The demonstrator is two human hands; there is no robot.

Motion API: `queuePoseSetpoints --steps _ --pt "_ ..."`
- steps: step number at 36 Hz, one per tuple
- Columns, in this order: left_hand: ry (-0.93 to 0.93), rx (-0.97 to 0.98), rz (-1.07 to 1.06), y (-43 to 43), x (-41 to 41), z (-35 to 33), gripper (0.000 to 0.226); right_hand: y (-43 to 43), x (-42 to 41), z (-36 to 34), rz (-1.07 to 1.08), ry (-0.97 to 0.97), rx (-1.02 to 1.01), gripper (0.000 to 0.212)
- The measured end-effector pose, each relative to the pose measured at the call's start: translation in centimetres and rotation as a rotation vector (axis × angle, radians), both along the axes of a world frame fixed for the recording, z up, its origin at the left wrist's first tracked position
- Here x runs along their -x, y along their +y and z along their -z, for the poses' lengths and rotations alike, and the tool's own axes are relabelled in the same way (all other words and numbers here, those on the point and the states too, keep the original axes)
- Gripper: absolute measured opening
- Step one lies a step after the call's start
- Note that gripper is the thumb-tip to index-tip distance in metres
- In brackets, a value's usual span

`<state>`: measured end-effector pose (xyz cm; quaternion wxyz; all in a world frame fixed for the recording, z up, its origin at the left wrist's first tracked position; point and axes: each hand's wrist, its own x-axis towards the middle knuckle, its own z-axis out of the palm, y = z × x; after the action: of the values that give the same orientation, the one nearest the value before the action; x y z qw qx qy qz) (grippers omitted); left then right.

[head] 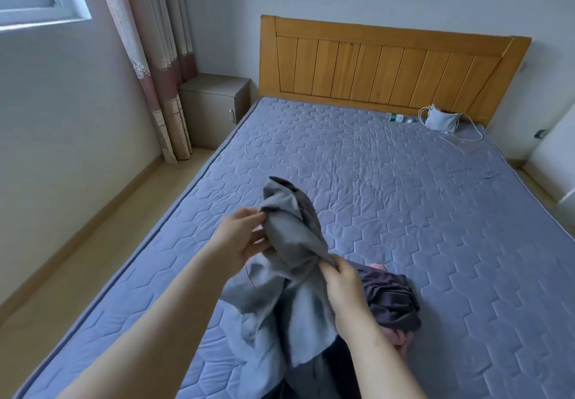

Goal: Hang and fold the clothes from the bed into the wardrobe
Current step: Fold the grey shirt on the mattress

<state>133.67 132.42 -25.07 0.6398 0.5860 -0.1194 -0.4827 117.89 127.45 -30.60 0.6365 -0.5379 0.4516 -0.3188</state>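
A grey garment (292, 243) is lifted above the near part of the blue quilted bed (404, 196), its lower part trailing down toward me. My left hand (242, 240) pinches its upper left edge. My right hand (342, 286) grips a fold lower down on the right. Just right of my right hand a dark purple garment (389, 299) lies crumpled on the mattress, with a bit of pink cloth (399, 338) under it. The wardrobe is out of view.
A wooden headboard (389, 65) stands at the far end. Near it lie a small grey pouch with white cords (441, 122) and a plastic bottle (399, 118). A grey bedside cabinet (214, 106) and a curtain (155, 56) are at the left, with bare floor beside the bed.
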Motion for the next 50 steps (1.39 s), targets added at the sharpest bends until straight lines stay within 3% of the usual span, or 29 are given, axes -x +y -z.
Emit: queuePoseSetpoints --steps 1,3,4,10,13,15,18,20,23,24,26,28,30,34,38,41,43,46,50 --pt "-0.157 -0.084 0.047 0.2 -0.1 0.4 0.006 -0.3 0.0 -0.3 0.032 -0.07 -0.064 0.021" --pt "-0.419 -0.259 0.127 0.6 -0.3 2.1 0.034 -0.9 0.2 -1.2 0.072 -0.206 -0.197 0.016" --pt "-0.457 -0.306 0.148 0.7 -0.4 2.9 0.048 -1.2 0.3 -1.7 0.073 -0.273 -0.25 0.019" --pt "-0.202 -0.425 0.519 1.9 1.1 7.6 0.094 -1.8 1.0 -3.6 0.063 -0.486 -0.449 0.034" --pt "-0.232 -0.448 0.575 2.2 2.3 9.3 0.117 -1.3 1.7 -4.9 0.009 -0.578 -0.48 0.03" --pt "-0.336 -0.5 0.565 2.0 2.7 10.5 0.093 -0.9 2.3 -6.1 -0.038 -0.631 -0.49 0.029" --pt "-0.467 -0.554 0.492 1.6 3.1 10.7 0.025 -1.2 2.9 -6.5 -0.055 -0.658 -0.462 0.036" --pt "-0.552 -0.561 0.427 1.3 2.9 10.4 0.008 -2.1 3.2 -5.9 0.051 -0.599 -0.423 0.044" --pt "-0.521 -0.495 0.293 0.6 2.3 9.2 0.014 -3.7 3.0 -3.9 0.287 -0.273 -0.331 0.023" --pt "-0.487 -0.466 0.232 0.3 2.1 8.4 0.017 -4.1 3.0 -3.3 0.331 -0.16 -0.285 0.026" --pt "-0.494 -0.414 0.138 -0.4 1.8 6.6 0.022 -4.0 3.0 -2.4 0.317 0.013 -0.21 0.052" --pt "-0.587 -0.358 0.109 -1.2 1.7 4.5 0.023 -3.4 2.7 -2.4 0.238 0.058 -0.183 0.07" --pt "-0.599 -0.277 0.088 -1.7 1.8 2.3 0.017 -2.7 2.2 -3.0 0.084 0.005 -0.156 0.07" --pt "-0.296 -0.112 0.034 -2.2 1.8 -0.8 0.017 -1.2 0.6 -3.2 -0.293 0.019 -0.095 0.072" --pt "-0.032 0.017 -0.001 -1.9 1.8 -2.6 0.017 -0.1 -0.4 -2.8 -0.503 0.17 -0.006 0.048" --pt "-0.225 0.024 -0.05 -2.0 1.6 -2.0 0.014 -0.2 -0.7 -2.1 -0.387 0.318 0.049 0.009" --pt "-0.466 0.052 -0.073 -1.7 1.6 -1.2 0.006 -0.5 -0.7 -1.7 -0.212 0.286 -0.009 0.028" --pt "-0.713 0.155 0.188 -0.7 2.0 0.2 0.05 -1.2 -0.7 -2.1 0.036 0.065 -0.181 0.024" --pt "-0.683 0.044 0.716 0.4 2.8 1.7 0.079 -2.4 -1.0 -3.6 0.232 -0.225 -0.39 0.021"
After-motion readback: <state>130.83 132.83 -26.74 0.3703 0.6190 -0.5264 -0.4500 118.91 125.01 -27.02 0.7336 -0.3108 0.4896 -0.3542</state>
